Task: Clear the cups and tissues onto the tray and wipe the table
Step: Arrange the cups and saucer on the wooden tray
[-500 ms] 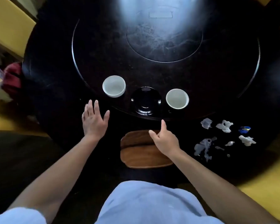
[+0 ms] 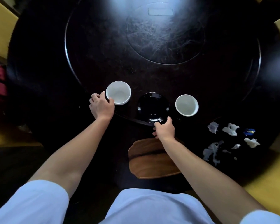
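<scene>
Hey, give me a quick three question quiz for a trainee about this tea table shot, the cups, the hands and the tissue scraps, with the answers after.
1. True or false: the left hand has its grip on the left white cup.
2. What does the right hand touch? A) the right white cup B) the near rim of the black saucer C) the tissue scraps
3. Fill in: the wooden tray carries ___ cups at present.

Key: 1 true. 2 B. 3 no; both cups sit on the dark table, and the scraps lie to the right of the tray.
</scene>
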